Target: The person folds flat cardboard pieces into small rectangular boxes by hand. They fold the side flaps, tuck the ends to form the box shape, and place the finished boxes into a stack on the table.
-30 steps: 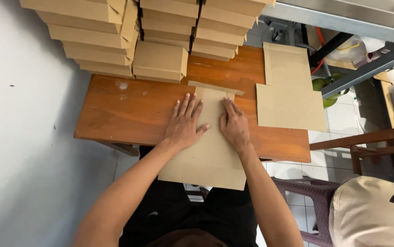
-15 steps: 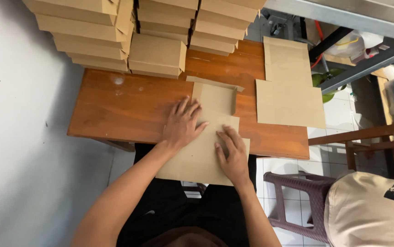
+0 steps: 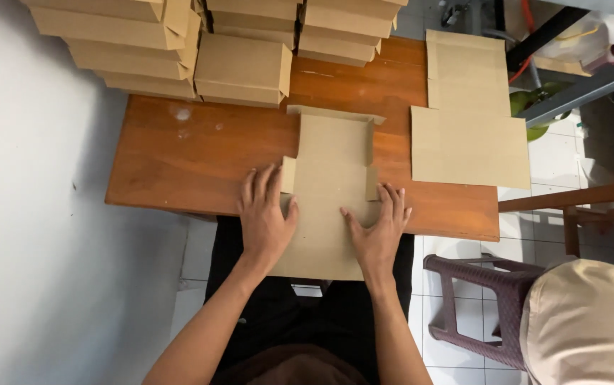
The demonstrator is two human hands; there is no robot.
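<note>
Both hands pressed flat and open on a die-cut cardboard blank (image 3: 332, 192), gripping nothing. Left hand (image 3: 265, 221) spread over the blank's left edge, fingers pointing away from the body, thumb angled inward onto the sheet; right hand (image 3: 378, 232) mirrored on the right edge, thumb likewise turned inward. Between the two thumbs, the bare middle panel of the blank. Long axis of the blank running straight away from the body: near end hanging past the edge of the wooden table (image 3: 178, 164) below the wrists, far end lying beyond the fingertips with short side flaps half raised and a narrow end flap across the top. Neither hand nearer than the other, both set level at the sheet's waist. Just ahead of the left fingertips and further off, a folded cardboard box (image 3: 242, 69) in front of stacks of finished boxes (image 3: 118, 43). Off beyond the right hand, well apart, a pile of flat unfolded blanks (image 3: 467, 114). Lower right, a plastic stool (image 3: 474, 303) and part of another person in a beige garment (image 3: 592, 321).
</note>
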